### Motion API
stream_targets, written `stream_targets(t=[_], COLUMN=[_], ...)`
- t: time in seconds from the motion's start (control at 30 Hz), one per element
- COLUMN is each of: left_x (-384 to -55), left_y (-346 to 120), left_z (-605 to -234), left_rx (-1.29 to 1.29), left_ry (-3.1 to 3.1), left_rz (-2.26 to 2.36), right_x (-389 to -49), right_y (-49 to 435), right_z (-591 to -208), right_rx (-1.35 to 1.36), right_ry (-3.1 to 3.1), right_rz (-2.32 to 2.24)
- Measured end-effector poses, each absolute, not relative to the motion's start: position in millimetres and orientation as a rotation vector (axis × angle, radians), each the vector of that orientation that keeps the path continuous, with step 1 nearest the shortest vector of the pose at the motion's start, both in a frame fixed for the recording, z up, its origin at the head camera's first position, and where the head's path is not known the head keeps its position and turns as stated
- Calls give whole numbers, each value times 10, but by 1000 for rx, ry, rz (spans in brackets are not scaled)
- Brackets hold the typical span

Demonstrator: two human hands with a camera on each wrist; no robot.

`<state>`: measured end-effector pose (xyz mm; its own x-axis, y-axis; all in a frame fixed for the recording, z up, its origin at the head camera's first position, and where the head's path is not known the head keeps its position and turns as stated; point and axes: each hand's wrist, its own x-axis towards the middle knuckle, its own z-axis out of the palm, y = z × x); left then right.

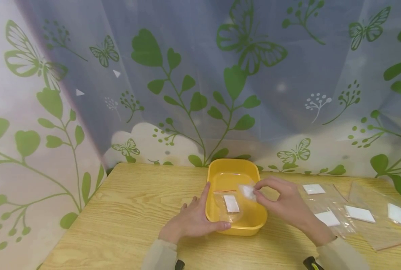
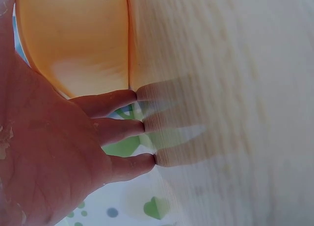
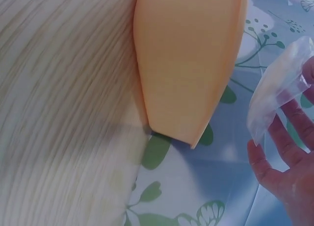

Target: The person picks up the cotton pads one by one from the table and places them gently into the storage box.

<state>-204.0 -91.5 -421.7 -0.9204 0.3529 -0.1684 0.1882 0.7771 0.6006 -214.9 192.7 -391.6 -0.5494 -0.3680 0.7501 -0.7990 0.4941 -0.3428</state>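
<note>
Clear plastic wraps the small packet (image 1: 246, 192) held at its edge by your right grip (image 1: 287, 205), thumb and fingertips pinching it above the yellow box (image 1: 233, 164). Expect it to be light, limp and slippery, likely best held by a pinch of film. It hangs just left of those fingertips. Your left grip (image 1: 194, 221) rests, fingers extended, against the box's wall. Another bagged white piece (image 1: 232, 203) lies inside; more bags (image 1: 359, 214) lie rightward on the bench (image 1: 143, 210).

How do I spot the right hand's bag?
On the wooden table, find the yellow tub. Above it, the right hand pinches a small clear bag, whitish inside. Only this one is held up; the tub's bag and the table's bags lie down.
</note>
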Motion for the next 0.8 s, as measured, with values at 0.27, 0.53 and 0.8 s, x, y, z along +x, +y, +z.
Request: stream_targets(t=[0.27, 0.53, 0.8], left_x=[-2039, -2040, -2043], left_y=[-918, -924, -923], left_z=[-4217, -4210, -4215], left_rx=[427, 445, 447], left_ry=[2700, 2705, 2707], left_rz=[859, 837, 836], right_x=[-2213, -2271, -2306], right_y=[1749, 1652, 1632], right_z=[-3925, -3961, -4002], right_rx=[996, 1007, 938], right_ry=[-2086, -2110, -2215], right_rz=[992, 987, 958])
